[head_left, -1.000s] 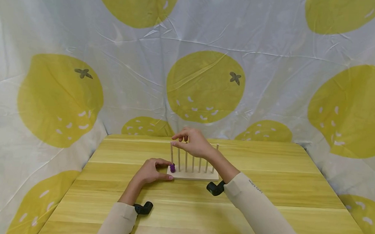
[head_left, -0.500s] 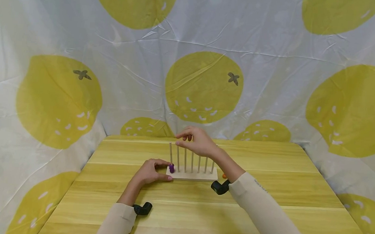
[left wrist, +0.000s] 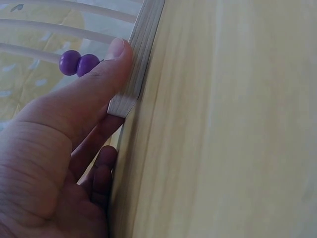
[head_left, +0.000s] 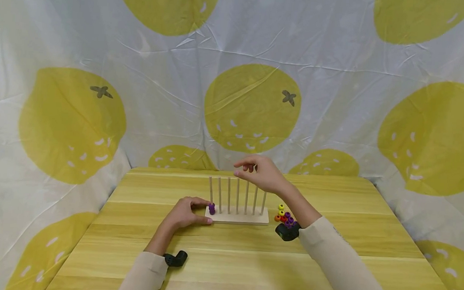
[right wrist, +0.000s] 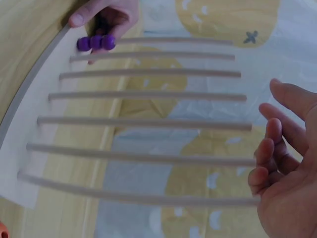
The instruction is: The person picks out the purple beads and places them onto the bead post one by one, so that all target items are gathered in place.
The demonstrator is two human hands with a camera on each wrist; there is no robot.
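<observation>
left hand [head_left: 184, 211] pinches the left end of the wooden base [head_left: 240, 219], thumb on its front edge, forefinger at the back beside the purple bead stack [head_left: 211, 209]. my right hand [head_left: 260, 172] hangs raised near the tops of the right-hand pegs [head_left: 229, 196], thumb apart from loosely bent fingers, nothing between them; whether it brushes a peg i can't tell.

what matters most is where the loose beads lie: on the table [head_left: 224, 277], just past the base's right end, down and to the right of my right hand, close by its wrist. that hand is much the nearer; my left is at the opposite end. the base's long axis runs left to right in front of me, with seven pegs upright in a row. the stack is on the leftmost peg, three beads showing from the right wrist, so pile and stack sit at opposite ends.

compared with a second ago, my right hand has left the top of the leftmost peg and shifted rightward. its forearm now uncovers two yellow beads [head_left: 281, 213], an orange bead [head_left: 277, 218], a red bead [head_left: 283, 219] and some loose purple beads [head_left: 287, 214], the last partly behind the wrist camera [head_left: 287, 232]. my left hand has kept its grip.
</observation>
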